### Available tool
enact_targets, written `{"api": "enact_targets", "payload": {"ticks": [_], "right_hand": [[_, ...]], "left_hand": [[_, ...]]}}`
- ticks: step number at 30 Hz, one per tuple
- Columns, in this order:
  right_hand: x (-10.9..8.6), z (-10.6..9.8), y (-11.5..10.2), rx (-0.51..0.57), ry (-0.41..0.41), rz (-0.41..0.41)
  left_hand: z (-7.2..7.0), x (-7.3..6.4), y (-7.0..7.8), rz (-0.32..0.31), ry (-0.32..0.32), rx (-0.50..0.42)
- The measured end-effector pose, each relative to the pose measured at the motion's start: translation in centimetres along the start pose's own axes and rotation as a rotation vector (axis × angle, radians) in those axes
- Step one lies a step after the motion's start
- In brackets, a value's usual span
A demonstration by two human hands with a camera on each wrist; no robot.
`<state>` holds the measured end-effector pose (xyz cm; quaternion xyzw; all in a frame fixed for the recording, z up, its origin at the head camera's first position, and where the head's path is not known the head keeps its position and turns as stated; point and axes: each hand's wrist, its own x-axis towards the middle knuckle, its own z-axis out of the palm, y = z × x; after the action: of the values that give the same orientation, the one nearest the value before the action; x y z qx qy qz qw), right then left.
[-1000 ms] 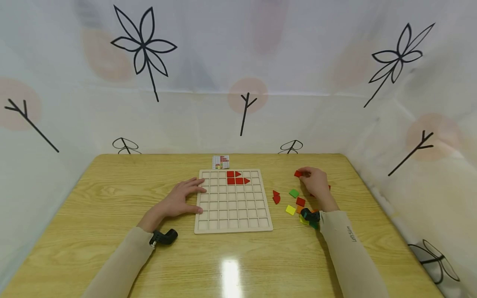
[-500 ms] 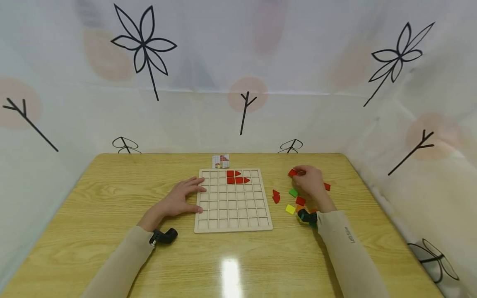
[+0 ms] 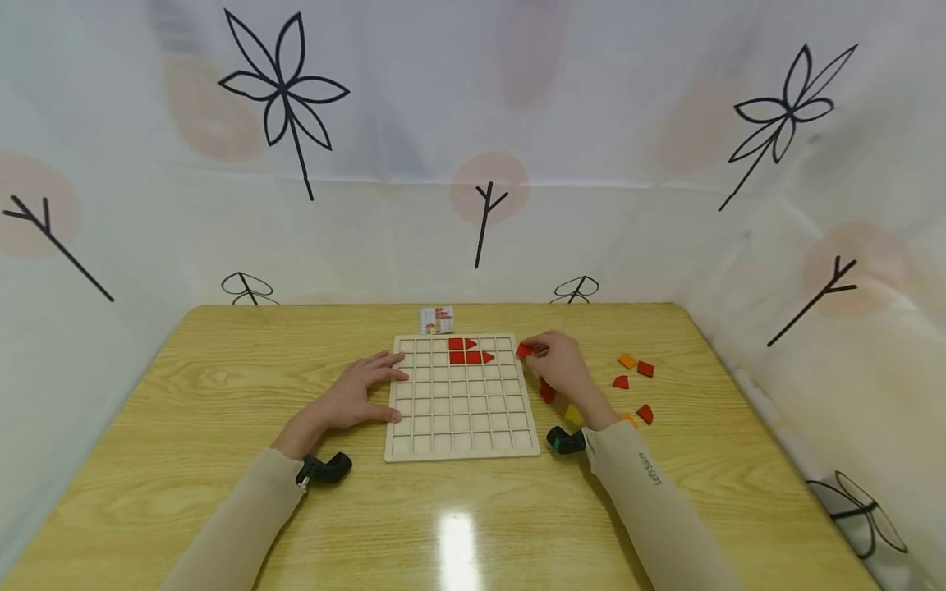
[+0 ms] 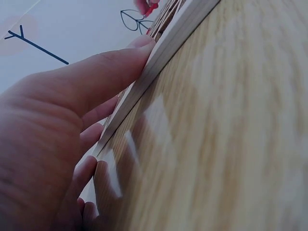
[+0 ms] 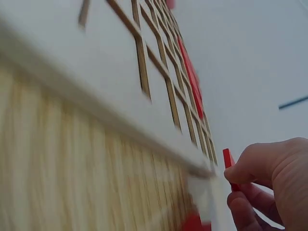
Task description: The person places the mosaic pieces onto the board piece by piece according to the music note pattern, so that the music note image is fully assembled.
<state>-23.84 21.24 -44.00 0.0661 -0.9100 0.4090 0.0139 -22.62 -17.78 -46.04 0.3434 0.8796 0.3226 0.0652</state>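
Observation:
A wooden grid board [image 3: 463,427] lies in the middle of the table, with red square and triangular tiles [image 3: 466,358] set in its two far rows. My left hand [image 3: 358,394] rests on the board's left edge, fingers spread; in the left wrist view its thumb [image 4: 120,62] touches the rim. Just off the board's far right corner, my right hand [image 3: 565,365] pinches a red tile [image 3: 524,350] between thumb and fingers. The right wrist view shows that red tile [image 5: 228,161] edge-on, raised above the board.
A small pattern card [image 3: 437,320] lies behind the board. Right of the board are loose tiles: a yellow one [image 3: 573,415] near my wrist, an orange one [image 3: 626,360], a red square [image 3: 645,369] and red rounded pieces [image 3: 645,414]. A printed cloth [image 3: 384,238] hangs behind the table.
My right hand has moved left with the red tile, from over the loose tiles to the board's right edge, uncovering several pieces. The left hand has stayed on the board.

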Motion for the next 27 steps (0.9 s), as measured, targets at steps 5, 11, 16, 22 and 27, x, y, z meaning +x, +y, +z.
{"api": "enact_targets", "payload": {"ticks": [5, 11, 16, 22, 27], "right_hand": [[0.1, 1.8, -1.9, 0.005, -0.061, -0.037], [0.4, 3.7, -3.7, -0.035, -0.115, -0.104], [0.5, 4.9, -4.9, -0.068, -0.150, -0.149], [0.4, 6.0, -5.7, -0.056, -0.194, -0.194], [0.5, 6.5, -5.9, -0.048, -0.236, -0.190]], "left_hand": [[0.1, -0.1, 0.0, 0.002, 0.001, -0.003], [0.1, -0.1, -0.1, 0.011, 0.008, 0.004], [0.1, -0.1, -0.1, 0.007, 0.009, 0.000], [0.1, -0.1, 0.0, 0.002, 0.010, -0.001], [0.0, -0.1, 0.0, 0.004, 0.010, -0.003]]}}
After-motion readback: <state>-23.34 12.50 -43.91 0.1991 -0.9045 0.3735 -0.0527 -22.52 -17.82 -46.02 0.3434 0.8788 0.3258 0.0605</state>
